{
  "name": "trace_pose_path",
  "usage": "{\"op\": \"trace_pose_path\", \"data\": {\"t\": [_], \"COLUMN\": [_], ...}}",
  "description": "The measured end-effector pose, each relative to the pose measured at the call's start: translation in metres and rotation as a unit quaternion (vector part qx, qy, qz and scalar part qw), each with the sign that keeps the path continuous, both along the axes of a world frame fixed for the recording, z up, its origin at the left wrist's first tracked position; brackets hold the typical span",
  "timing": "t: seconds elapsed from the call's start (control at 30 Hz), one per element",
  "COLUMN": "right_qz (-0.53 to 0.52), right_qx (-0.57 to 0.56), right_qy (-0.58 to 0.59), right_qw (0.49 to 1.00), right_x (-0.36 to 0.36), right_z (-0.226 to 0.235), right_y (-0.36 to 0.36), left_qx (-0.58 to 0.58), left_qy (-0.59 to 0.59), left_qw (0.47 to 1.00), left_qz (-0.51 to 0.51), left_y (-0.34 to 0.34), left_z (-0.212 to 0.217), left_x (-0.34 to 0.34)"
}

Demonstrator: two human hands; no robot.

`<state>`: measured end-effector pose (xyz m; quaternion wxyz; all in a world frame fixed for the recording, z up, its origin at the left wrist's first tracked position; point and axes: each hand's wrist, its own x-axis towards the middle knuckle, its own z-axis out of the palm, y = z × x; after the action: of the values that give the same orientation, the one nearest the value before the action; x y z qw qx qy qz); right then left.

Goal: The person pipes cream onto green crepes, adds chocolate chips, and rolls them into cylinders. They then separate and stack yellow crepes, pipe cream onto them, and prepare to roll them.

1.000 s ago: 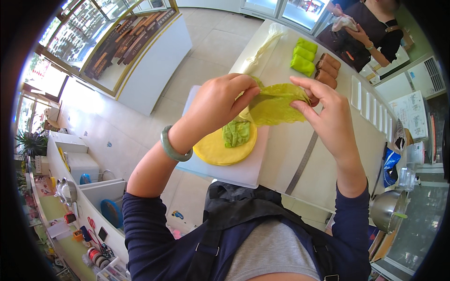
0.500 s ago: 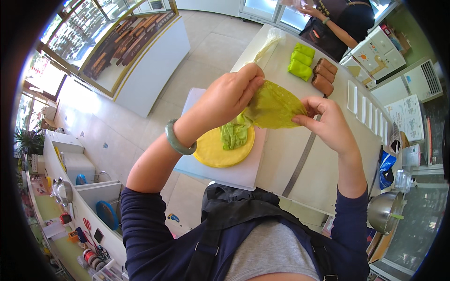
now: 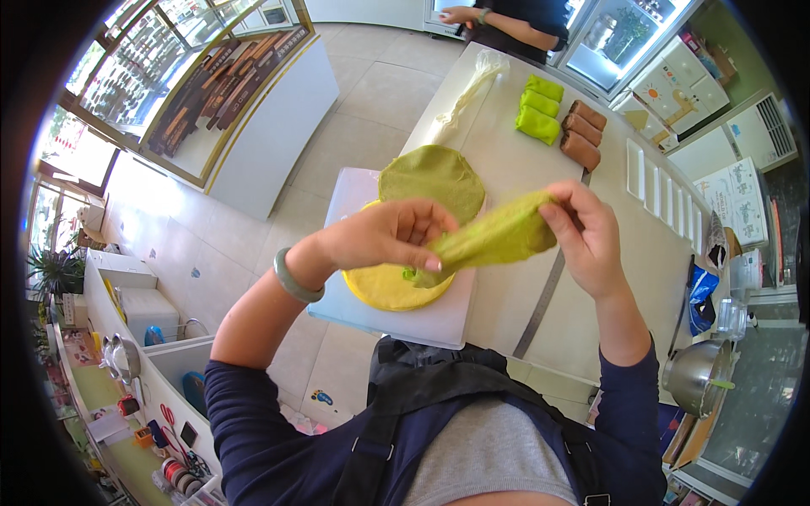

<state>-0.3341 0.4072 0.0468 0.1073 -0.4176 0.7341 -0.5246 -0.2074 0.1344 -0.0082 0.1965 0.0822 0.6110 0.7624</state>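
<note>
Though at one green sheet (image 3: pixel 498 239) together — right hand (image 3: pixel 591 243) in a pinch, left hand (image 3: pixel 381 238) half-curled, hold unclear

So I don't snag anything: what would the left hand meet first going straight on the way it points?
Likely the green sheet held in the right hand: it lies right ahead of the left hand, perhaps touching it, though depth is unclear.

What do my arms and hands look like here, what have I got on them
Your left hand and right hand wear no gloves. There's a thick, rounded, grey-green bangle on the left arm, and none shows on the right. Dark navy sleeves, gathered in folds, end around the elbows.
</note>
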Motion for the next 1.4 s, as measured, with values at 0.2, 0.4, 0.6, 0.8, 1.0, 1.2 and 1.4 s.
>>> {"op": "trace_pose_path", "data": {"t": [0.2, 0.4, 0.6, 0.8, 1.0, 1.2, 1.4], "right_qz": [0.019, -0.084, -0.059, 0.063, 0.224, 0.251, 0.270], "right_qx": [0.091, 0.035, 0.011, 0.126, 0.136, 0.088, 0.118], "right_qy": [-0.012, 0.063, 0.243, 0.278, 0.212, 0.294, 0.234], "right_qw": [0.996, 0.994, 0.968, 0.950, 0.942, 0.918, 0.927], "right_x": [-0.001, -0.062, -0.088, -0.044, 0.000, -0.007, -0.005], "right_z": [-0.017, -0.082, -0.151, -0.192, -0.195, -0.203, -0.199], "right_y": [0.001, -0.053, -0.075, -0.052, -0.058, -0.071, -0.067], "left_qx": [-0.137, -0.170, -0.432, -0.565, -0.495, -0.478, -0.517], "left_qy": [-0.051, 0.072, 0.257, 0.280, 0.284, 0.290, 0.378], "left_qw": [0.989, 0.959, 0.824, 0.762, 0.820, 0.829, 0.768], "left_qz": [0.006, 0.213, 0.262, 0.151, 0.030, 0.018, 0.000], "left_y": [-0.027, -0.070, -0.098, -0.082, -0.041, -0.030, -0.025], "left_z": [-0.026, -0.047, -0.086, -0.121, -0.117, -0.122, -0.129], "left_x": [0.008, -0.058, -0.074, -0.023, 0.020, 0.022, 0.024]}}
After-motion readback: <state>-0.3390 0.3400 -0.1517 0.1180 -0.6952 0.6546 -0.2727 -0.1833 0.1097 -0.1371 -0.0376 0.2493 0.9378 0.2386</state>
